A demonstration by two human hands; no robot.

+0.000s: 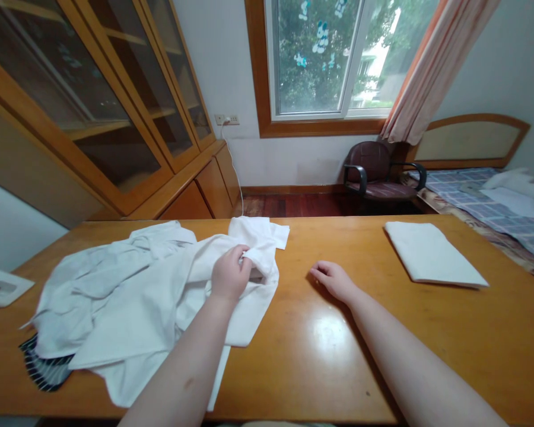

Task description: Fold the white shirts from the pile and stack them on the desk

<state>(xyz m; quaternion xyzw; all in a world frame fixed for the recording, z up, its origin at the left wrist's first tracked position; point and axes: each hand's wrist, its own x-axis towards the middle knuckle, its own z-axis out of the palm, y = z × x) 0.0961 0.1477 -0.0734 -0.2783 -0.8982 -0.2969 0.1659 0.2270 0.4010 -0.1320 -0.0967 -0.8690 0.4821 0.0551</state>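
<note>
A crumpled white garment (137, 296) is spread over the left half of the wooden table, with several folds and loose ends. My left hand (231, 274) is closed on its cloth near the right end, pinching a raised fold between thumb and fingers. To the right of the cloth, my right hand (331, 279) rests on the tabletop with its fingers curled in; nothing shows in it. A neatly folded white cloth (434, 254) lies flat farther right, apart from both hands. How many pieces make up the left pile I cannot tell.
A black-and-white striped cloth (48, 367) sticks out under the pile's left end. At the table's left edge is a white object with an oval slot (4, 286). Beyond the table (320, 367) stand a glass-fronted cabinet (146, 178), an armchair (374, 169) and a bed (480, 190).
</note>
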